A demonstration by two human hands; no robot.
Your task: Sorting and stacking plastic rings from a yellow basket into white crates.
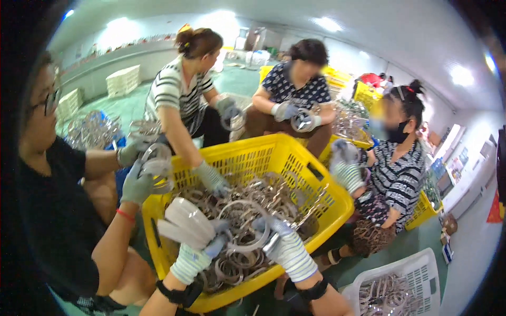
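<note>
My left hand, in a striped white-and-green glove, is closed around a fanned stack of translucent plastic rings over the near left of the yellow basket. Fingers of my right hand, gloved the same way, pinch a single clear ring by its right side. That ring is raised just above the pile, and its left side reaches my left fingers. Beneath both hands, the basket holds a tangled heap of clear rings and shiny metal-looking strips.
Co-workers sit around the basket; one's gloved hand reaches into it. At left, another's gloved hands hold rings. A white basket of similar pieces stands at lower right. More yellow crates and heaped pieces lie behind.
</note>
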